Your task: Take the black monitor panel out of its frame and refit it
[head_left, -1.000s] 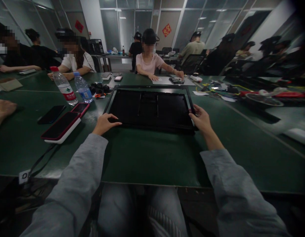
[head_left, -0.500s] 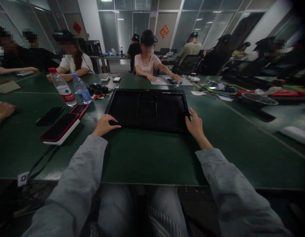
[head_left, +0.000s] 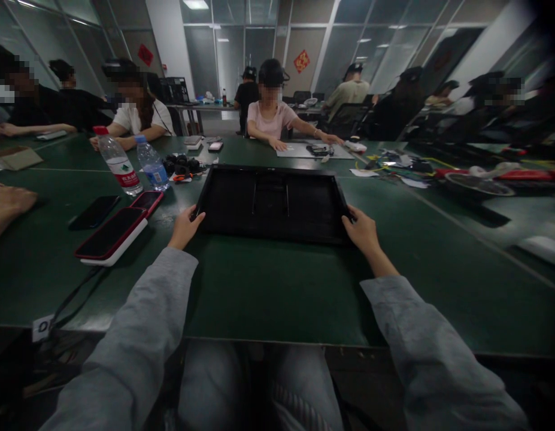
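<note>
A wide black monitor casing [head_left: 230, 200] lies in front of me on the green table [head_left: 277, 287], its rim raised around a recessed panel. Two thin upright lines run down the middle of that panel. At its left side, my left hand [head_left: 186, 227] grips the edge, thumb on the near face and fingers around the outside. My right hand [head_left: 362, 230] holds the opposite side in much the same way. The fingertips of both hands are partly hidden behind the rim.
To the left stand two water bottles [head_left: 120, 164], with phones [head_left: 109, 233] nearer me. Another person's hand [head_left: 12, 200] rests at the left edge. A co-worker [head_left: 270, 114] sits opposite at a white board [head_left: 299, 151]. Wires and tools [head_left: 403, 164] lie at the right.
My left hand has moved from the near left corner up along the left side and closed on the edge. My right hand's fingers have closed around the right edge.
</note>
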A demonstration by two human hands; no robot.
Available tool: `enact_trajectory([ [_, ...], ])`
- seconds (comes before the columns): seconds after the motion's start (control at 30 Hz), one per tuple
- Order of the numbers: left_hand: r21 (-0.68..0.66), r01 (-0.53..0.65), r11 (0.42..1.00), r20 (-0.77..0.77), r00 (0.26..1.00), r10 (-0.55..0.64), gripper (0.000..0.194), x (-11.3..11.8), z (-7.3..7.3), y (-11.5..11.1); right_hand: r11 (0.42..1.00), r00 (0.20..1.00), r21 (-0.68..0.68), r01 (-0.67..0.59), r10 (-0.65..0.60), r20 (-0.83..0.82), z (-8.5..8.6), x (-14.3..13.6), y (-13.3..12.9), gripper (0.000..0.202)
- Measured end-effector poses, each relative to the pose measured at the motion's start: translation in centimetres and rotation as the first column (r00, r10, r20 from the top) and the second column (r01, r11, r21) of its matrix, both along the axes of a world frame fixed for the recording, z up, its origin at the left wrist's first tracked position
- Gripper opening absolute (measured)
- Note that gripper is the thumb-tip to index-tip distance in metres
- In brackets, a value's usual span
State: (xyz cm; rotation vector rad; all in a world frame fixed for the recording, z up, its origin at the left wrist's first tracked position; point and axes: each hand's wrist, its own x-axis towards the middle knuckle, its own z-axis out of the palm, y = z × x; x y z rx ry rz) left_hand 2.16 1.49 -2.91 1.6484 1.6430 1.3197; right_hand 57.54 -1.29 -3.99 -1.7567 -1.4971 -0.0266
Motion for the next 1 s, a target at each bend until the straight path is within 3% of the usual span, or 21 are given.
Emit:
enact_trajectory([
  [0.17,-0.113,-0.019,0.993,0.168,0.985,0.038,0.052,0.4,1.0,-0.2,0.997,0.995,0.032,-0.076,0.078,-0.062,-0.5,0.9,0.5,0.055],
  [0.27,-0.168,-0.036,0.985,0.177,0.982,0.066,0.053,0.6,1.3,-0.4,0.995,0.989,0.021,-0.093,0.095,-0.114,-0.8,1.5,1.2,0.055],
  [0.47,-0.175,-0.086,0.981,-0.102,0.992,0.069,0.052,0.4,1.1,-0.5,0.996,0.987,-0.006,-0.087,0.086,-0.137,-0.8,1.9,1.6,0.055],
  [0.67,-0.045,-0.117,0.992,-0.482,0.872,0.081,0.050,0.8,1.7,-1.9,0.980,0.984,-0.095,0.176,-0.172,0.053,0.6,0.6,0.1,0.049],
  [0.8,0.005,-0.120,0.993,-0.520,0.848,0.105,0.051,1.1,1.8,-2.2,0.975,0.976,-0.090,0.205,-0.197,0.091,0.9,0.6,-0.1,0.049],
  [1.0,-0.031,-0.112,0.993,-0.461,0.883,0.085,0.053,1.3,1.3,-1.9,0.975,0.977,-0.080,0.209,-0.205,0.055,0.6,1.0,0.2,0.048],
])
